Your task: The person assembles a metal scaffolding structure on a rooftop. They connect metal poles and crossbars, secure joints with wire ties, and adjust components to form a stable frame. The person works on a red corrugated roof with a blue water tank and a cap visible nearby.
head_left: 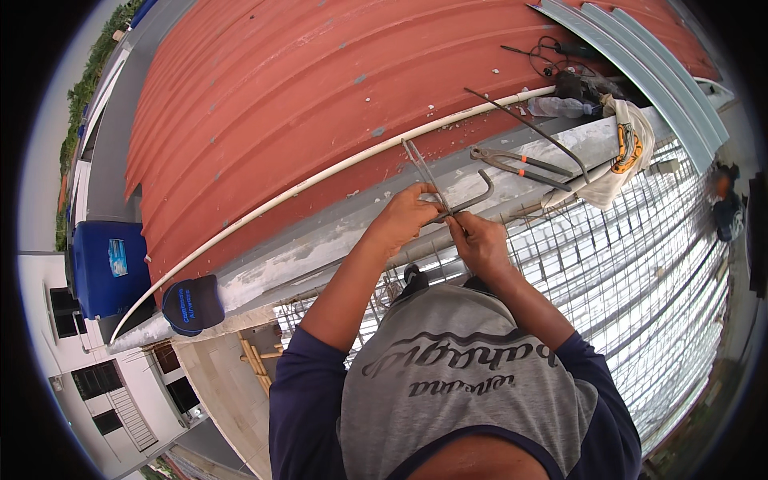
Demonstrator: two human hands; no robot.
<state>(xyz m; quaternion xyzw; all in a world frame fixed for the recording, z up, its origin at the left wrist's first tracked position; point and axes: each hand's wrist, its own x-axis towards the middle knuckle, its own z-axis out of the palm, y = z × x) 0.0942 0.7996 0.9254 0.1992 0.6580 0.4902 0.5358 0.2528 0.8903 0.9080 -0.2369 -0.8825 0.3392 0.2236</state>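
Red corrugated metal roofing is seen beyond a grey concrete ledge [320,244]. A thin bent steel rod [468,200] is pinched by both the left hand [408,216] and the right hand [478,240]; its long axis runs toward 2 o'clock, the left hand at 10 o'clock of the right.

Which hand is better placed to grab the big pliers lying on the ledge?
The right hand, probably. The pliers lie up and to its right on the ledge, while the left hand sits farther away, on the other side of the bent rod both hands grip.
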